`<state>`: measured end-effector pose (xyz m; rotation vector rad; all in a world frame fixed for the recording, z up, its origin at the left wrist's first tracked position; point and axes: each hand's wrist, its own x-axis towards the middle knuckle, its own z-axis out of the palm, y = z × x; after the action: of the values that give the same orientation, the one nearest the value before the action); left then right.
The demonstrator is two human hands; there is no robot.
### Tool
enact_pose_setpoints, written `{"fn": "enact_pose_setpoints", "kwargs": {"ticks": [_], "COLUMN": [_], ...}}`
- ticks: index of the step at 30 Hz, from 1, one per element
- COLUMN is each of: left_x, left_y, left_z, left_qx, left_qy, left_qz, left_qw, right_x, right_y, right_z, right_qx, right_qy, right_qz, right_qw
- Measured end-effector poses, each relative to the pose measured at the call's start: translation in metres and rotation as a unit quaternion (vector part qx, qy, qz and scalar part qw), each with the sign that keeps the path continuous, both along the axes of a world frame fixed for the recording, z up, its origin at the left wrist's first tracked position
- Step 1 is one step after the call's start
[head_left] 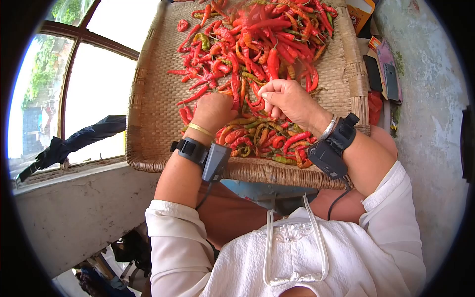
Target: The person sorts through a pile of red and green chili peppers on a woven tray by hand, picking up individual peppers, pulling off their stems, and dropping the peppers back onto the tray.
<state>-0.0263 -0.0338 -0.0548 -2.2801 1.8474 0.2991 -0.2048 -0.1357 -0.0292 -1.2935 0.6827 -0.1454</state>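
The right hand [292, 103] is bent over the red and orange chillies [237, 64], its fingers [272, 86] curled toward the thumb; whether they close on anything cannot be told. Just beside it, the left hand [213, 110] is turned knuckles up over the same chillies, its fingertips hidden, so their state cannot be told either. The chillies, mostly red with some orange and green, lie in a woven basket [153, 89]: a wide, loose heap fills the far middle and right, and a smaller band lies near the close rim, below the hands. Bare weave shows along the left side. A yellow bangle [200, 129] circles the left wrist and a silver one [328, 128] the right, each next to a black strapped device. Left of the basket, a dark folded cloth [74, 143] lies along the sill of a framed window [74, 32], above a plain pale wall [84, 218]. To the right, two phones [391, 81] lie beside the basket, near a worn, stained grey-blue wall [435, 123].
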Motion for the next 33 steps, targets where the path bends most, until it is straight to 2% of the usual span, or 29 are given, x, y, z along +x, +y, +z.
{"fn": "enact_pose_setpoints", "kwargs": {"ticks": [2,3,5,7,11,12,13,15,16,18,19,21,23,25,26,29,33], "left_x": [0.001,0.006,0.021,0.029,0.068,0.073,0.079,0.079,0.077,0.068,0.062,0.051,0.028,0.011,0.004,-0.002,0.0], "left_y": [0.0,-0.001,0.0,-0.002,0.009,0.013,0.013,0.012,0.01,0.003,0.0,-0.009,-0.015,-0.019,-0.02,-0.025,-0.025], "left_z": [0.004,0.006,0.013,0.046,0.059,0.06,0.063,0.068,0.067,0.065,0.059,0.041,0.039,0.034,0.034,0.02,0.01], "left_qx": [0.01,0.009,0.028,0.05,-0.012,-0.058,-0.105,-0.298,-0.297,-0.371,-0.326,-0.212,-0.214,-0.239,-0.178,-0.196,-0.147], "left_qy": [0.075,0.075,0.205,0.311,0.507,0.535,0.528,0.57,0.57,0.453,0.44,0.432,0.28,0.25,0.255,0.202,0.143], "left_qz": [-0.013,-0.012,-0.019,0.031,0.203,0.229,0.234,0.271,0.271,0.308,0.306,0.2,0.008,-0.083,-0.07,-0.057,-0.046], "left_qw": [0.997,0.997,0.978,0.949,0.838,0.811,0.81,0.716,0.717,0.75,0.779,0.854,0.936,0.935,0.948,0.958,0.978], "right_x": [0.0,0.001,0.001,0.0,0.001,0.001,0.001,0.0,0.0,0.0,0.001,0.001,0.001,0.001,0.001,0.002,0.003], "right_y": [0.001,0.001,-0.001,-0.003,-0.003,-0.003,-0.003,-0.002,-0.002,-0.003,-0.003,-0.003,-0.003,-0.003,-0.002,0.0,0.002], "right_z": [0.001,0.001,0.002,0.003,0.003,0.002,0.002,0.003,0.002,0.001,0.0,-0.001,0.0,0.0,0.0,0.0,-0.002], "right_qx": [0.01,0.02,0.015,0.013,0.006,0.006,0.006,0.009,0.01,0.019,0.018,-0.005,-0.008,-0.011,-0.009,-0.004,-0.009], "right_qy": [-0.005,-0.011,-0.011,-0.012,-0.009,-0.002,-0.003,-0.009,-0.009,-0.011,-0.011,0.002,0.005,0.008,0.004,0.002,0.007], "right_qz": [-0.007,-0.015,-0.015,-0.016,-0.009,0.007,0.006,0.004,0.004,-0.004,-0.003,0.004,0.005,0.004,0.005,0.004,0.008], "right_qw": [1.0,1.0,1.0,1.0,1.0,1.0,1.0,1.0,1.0,1.0,1.0,1.0,1.0,1.0,1.0,1.0,1.0]}}
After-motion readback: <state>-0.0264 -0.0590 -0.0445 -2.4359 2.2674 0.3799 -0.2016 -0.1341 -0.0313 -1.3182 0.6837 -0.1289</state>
